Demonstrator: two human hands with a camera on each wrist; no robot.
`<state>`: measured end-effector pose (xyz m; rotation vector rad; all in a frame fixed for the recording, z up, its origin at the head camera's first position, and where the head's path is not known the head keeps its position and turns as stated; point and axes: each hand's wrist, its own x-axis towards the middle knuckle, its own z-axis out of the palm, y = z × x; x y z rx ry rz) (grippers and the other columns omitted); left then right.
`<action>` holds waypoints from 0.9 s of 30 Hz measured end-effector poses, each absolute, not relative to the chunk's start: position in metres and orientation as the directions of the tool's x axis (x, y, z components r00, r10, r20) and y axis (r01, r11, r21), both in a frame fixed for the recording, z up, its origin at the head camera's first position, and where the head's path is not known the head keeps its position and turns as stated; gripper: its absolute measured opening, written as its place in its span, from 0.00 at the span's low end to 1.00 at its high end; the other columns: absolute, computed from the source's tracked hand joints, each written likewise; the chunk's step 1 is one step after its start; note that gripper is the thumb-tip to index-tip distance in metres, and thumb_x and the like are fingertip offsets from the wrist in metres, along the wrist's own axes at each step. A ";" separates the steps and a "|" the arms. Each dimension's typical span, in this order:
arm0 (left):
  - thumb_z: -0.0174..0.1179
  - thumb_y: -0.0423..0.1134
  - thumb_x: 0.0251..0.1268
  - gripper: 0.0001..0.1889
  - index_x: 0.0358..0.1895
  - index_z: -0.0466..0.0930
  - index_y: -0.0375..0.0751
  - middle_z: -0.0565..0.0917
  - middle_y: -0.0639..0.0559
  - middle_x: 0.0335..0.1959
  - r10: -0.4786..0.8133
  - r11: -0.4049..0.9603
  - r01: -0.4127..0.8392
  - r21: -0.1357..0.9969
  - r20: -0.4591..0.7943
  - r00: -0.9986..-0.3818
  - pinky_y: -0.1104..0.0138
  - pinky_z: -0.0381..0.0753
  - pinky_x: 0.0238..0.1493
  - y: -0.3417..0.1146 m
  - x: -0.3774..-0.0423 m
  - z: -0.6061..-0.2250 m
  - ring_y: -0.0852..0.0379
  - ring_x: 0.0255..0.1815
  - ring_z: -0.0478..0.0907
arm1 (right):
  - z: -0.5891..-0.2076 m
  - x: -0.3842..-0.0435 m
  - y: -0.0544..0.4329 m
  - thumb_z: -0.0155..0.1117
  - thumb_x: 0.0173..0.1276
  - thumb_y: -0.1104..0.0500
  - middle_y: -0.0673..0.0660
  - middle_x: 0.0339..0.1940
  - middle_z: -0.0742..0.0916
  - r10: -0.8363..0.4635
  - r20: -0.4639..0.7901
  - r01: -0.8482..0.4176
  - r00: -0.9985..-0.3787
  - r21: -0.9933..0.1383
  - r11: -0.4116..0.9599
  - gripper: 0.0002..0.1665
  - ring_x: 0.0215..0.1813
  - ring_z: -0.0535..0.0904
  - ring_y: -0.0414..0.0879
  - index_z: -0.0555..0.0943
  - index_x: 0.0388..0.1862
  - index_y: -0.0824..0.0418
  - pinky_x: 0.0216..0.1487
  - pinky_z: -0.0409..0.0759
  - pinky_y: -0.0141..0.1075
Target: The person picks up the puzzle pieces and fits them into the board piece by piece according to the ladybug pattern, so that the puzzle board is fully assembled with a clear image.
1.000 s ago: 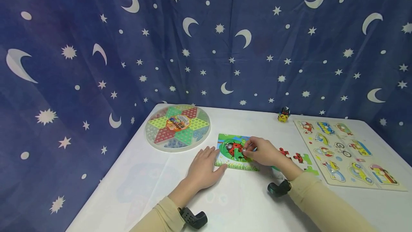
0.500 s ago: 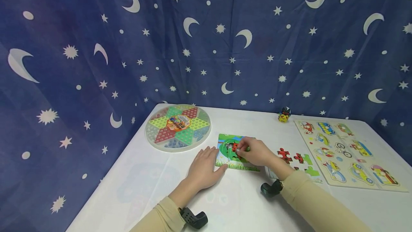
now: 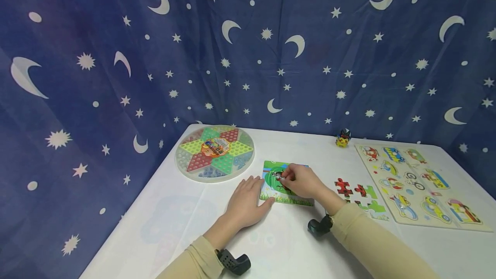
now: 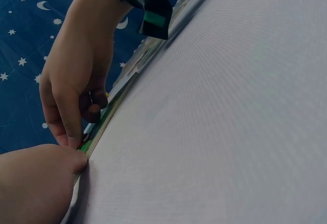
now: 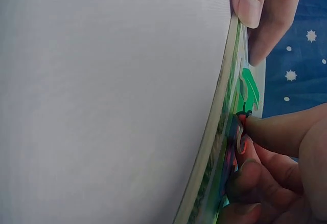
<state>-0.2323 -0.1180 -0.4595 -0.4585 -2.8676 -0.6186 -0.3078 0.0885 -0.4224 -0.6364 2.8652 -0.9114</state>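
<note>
A jigsaw board (image 3: 271,196) with a ladybug on green leaves lies on the white table. My left hand (image 3: 247,203) rests flat at its left edge, fingers extended, the thumb near the lower corner. In the right wrist view, the left thumb (image 5: 250,12) touches the board's edge. My right hand (image 3: 304,182) is over the board's middle, thumb and fingertips pinching a red-and-black puzzle piece (image 5: 241,141) tilted up from the surface. The hand hides part of the ladybug. Right of the board lie several loose pieces, among them a red piece (image 3: 343,187) and a green piece (image 3: 376,207).
A round Chinese checkers board (image 3: 222,158) sits at the back left. On the right lies a wooden vehicle puzzle board (image 3: 420,187). A small yellow figurine (image 3: 342,140) stands near the back edge, before a blue star-patterned curtain (image 3: 248,46).
My right hand has moved left across the ladybug board, uncovering more of the loose pieces on the right. My left hand stays in place at the board's left edge.
</note>
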 end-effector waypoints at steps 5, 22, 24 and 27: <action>0.55 0.59 0.74 0.36 0.73 0.70 0.34 0.72 0.39 0.73 0.255 0.870 0.326 0.369 0.229 -0.939 0.51 0.53 0.80 -0.118 -0.234 -0.460 0.42 0.78 0.62 | -0.422 -0.308 0.083 0.68 0.72 0.60 0.49 0.30 0.82 -0.391 0.053 -0.351 -0.919 -0.564 0.747 0.06 0.32 0.77 0.43 0.81 0.42 0.61 0.37 0.79 0.39; 0.55 0.59 0.74 0.36 0.72 0.71 0.34 0.73 0.39 0.72 0.258 0.873 0.331 0.358 0.237 -0.937 0.52 0.54 0.80 -0.118 -0.233 -0.462 0.43 0.77 0.62 | -0.423 -0.311 0.066 0.69 0.71 0.59 0.49 0.30 0.83 -0.343 0.050 -0.317 -0.938 -0.522 0.792 0.07 0.32 0.77 0.43 0.81 0.41 0.61 0.38 0.80 0.40; 0.55 0.59 0.74 0.36 0.72 0.71 0.34 0.73 0.39 0.72 0.261 0.872 0.335 0.356 0.241 -0.935 0.52 0.54 0.80 -0.118 -0.233 -0.462 0.42 0.77 0.62 | -0.423 -0.312 0.066 0.69 0.71 0.59 0.50 0.30 0.82 -0.338 0.044 -0.311 -0.940 -0.514 0.799 0.07 0.32 0.77 0.44 0.81 0.42 0.61 0.38 0.80 0.40; 0.55 0.59 0.74 0.35 0.72 0.71 0.34 0.73 0.39 0.72 0.262 0.871 0.338 0.356 0.246 -0.933 0.52 0.54 0.80 -0.118 -0.233 -0.462 0.42 0.77 0.62 | -0.423 -0.314 0.065 0.69 0.71 0.59 0.50 0.30 0.82 -0.339 0.047 -0.315 -0.939 -0.506 0.803 0.07 0.31 0.77 0.44 0.81 0.42 0.62 0.37 0.80 0.40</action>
